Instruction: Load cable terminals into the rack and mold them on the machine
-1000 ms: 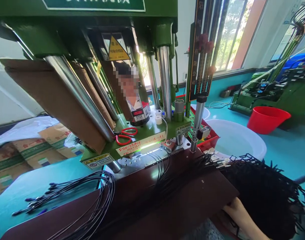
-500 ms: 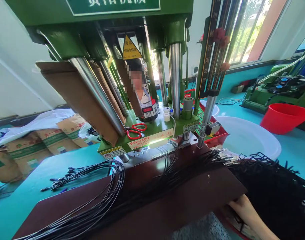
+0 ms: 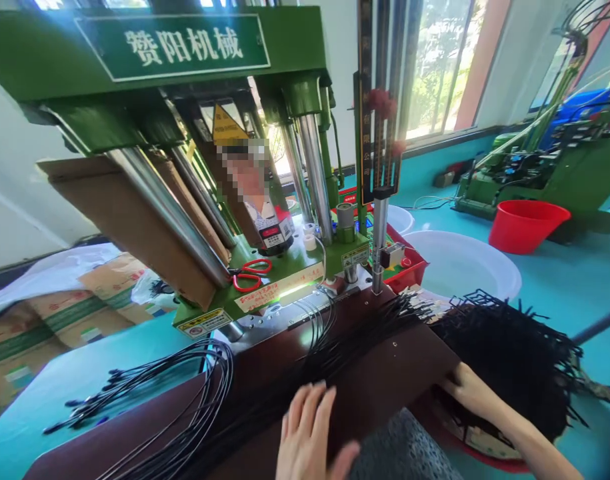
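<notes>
My left hand lies flat and open on the dark brown worktable, fingers stretched toward a bundle of thin black cables that run into the green press machine. My right hand reaches past the table's right edge into a heap of black cables in a crate; its fingers are partly buried in the heap, so I cannot tell what they hold. More black cables loop across the table's left side.
Red scissors lie on the machine's green base. A white basin and a red bucket stand on the teal floor to the right. Cardboard boxes are at the left. Another green machine stands far right.
My left hand has come into view and settled flat on the table. My right hand has moved up toward the table's corner in the cable heap. The view has shifted.
</notes>
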`<state>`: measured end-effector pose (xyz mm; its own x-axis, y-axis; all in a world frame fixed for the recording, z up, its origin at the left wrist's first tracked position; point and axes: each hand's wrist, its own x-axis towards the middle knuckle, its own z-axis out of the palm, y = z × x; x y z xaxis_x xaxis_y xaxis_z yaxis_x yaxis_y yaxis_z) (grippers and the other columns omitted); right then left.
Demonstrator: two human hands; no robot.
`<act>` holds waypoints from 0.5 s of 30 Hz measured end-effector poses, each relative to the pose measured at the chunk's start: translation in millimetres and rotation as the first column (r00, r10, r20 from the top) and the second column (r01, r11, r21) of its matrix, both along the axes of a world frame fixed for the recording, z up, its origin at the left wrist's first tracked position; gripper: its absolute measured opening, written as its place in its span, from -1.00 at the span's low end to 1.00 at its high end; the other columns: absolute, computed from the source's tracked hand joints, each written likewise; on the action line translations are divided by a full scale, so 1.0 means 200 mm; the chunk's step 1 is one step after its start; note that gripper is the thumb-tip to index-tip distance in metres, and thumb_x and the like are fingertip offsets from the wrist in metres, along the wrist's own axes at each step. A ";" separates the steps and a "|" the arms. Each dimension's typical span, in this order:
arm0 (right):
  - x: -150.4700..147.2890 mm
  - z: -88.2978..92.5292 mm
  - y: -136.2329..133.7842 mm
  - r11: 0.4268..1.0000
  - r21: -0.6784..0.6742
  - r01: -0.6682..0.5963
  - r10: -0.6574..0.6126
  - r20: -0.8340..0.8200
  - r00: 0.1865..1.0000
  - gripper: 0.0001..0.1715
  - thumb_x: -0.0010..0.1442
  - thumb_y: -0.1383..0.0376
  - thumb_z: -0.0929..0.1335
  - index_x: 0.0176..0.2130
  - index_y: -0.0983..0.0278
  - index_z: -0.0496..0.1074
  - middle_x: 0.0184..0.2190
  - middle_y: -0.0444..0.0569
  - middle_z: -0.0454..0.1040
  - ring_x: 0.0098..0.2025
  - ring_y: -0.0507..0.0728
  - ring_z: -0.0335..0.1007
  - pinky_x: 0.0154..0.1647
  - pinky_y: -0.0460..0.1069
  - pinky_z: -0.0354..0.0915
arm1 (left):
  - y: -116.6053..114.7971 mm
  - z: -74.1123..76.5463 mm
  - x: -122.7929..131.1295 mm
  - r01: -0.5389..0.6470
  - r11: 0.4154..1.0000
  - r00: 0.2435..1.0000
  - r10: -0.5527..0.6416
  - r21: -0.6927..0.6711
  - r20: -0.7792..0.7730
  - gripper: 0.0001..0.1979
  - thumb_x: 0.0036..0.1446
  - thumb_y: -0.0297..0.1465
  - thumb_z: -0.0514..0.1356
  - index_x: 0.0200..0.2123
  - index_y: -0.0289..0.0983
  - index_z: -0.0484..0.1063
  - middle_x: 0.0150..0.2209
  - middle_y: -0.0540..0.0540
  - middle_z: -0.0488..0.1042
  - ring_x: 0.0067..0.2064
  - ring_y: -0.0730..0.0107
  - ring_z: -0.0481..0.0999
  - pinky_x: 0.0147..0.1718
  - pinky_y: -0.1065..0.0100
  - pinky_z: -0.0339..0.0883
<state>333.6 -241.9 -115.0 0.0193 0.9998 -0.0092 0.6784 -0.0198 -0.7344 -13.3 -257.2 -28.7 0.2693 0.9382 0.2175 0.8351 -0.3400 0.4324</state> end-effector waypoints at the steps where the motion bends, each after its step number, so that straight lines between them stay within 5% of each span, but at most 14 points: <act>1: 0.00 0.02 0.00 1.000 0.014 -0.013 0.013 0.017 1.000 -0.48 0.07 0.19 0.20 -0.02 0.35 0.34 -0.01 0.15 0.38 0.03 0.29 0.26 0.07 0.15 0.17 | 0.09 0.00 0.08 0.045 0.992 0.996 -0.036 0.116 -0.084 -0.48 -0.03 -0.25 0.19 0.05 -0.16 0.27 0.03 -0.16 0.35 0.09 0.03 0.24 -0.03 0.08 0.20; 4: 0.01 0.05 -0.05 0.996 0.087 0.003 -0.011 0.089 0.996 -0.34 0.08 0.28 0.20 0.17 0.34 0.08 0.17 0.10 0.14 0.18 0.21 0.04 0.19 0.12 -0.01 | 0.31 -0.01 0.27 0.061 0.963 0.953 0.022 0.262 -0.302 -0.52 0.05 -0.30 0.14 0.07 -0.25 0.23 -0.04 -0.23 0.36 -0.03 0.05 0.32 -0.15 0.07 0.27; 10: 0.05 0.12 -0.22 0.993 0.103 0.053 -0.076 0.228 0.971 -0.30 0.06 0.39 0.19 0.20 0.33 0.03 0.18 0.08 0.11 0.18 0.16 0.03 0.21 0.10 -0.01 | 0.48 -0.01 0.35 0.266 0.956 0.803 -0.150 0.123 -0.576 -0.84 0.08 -0.46 0.08 -0.24 -0.30 0.38 -0.32 -0.12 0.39 -0.29 0.24 0.42 -0.36 0.26 0.33; 13: 0.03 0.23 -0.27 0.985 0.151 0.081 -0.118 0.249 0.961 -0.36 0.10 0.36 0.19 0.19 0.29 0.06 0.15 0.09 0.14 0.13 0.20 0.12 0.15 0.14 0.09 | 0.51 0.04 0.32 0.340 0.938 0.779 -0.242 0.065 -0.579 -0.80 0.12 -0.52 -0.03 -0.27 -0.30 0.36 -0.33 -0.12 0.39 -0.30 0.26 0.43 -0.43 0.32 0.31; 15: 0.00 0.33 -0.28 0.970 0.216 0.111 -0.154 0.198 0.968 -0.39 0.14 0.33 0.20 0.19 0.25 0.08 0.14 0.08 0.16 0.10 0.22 0.15 0.12 0.17 0.11 | 0.52 0.11 0.29 0.321 0.945 0.852 -0.259 0.063 -0.455 -0.77 0.15 -0.53 -0.09 -0.28 -0.29 0.34 -0.32 -0.12 0.39 -0.27 0.29 0.42 -0.38 0.32 0.32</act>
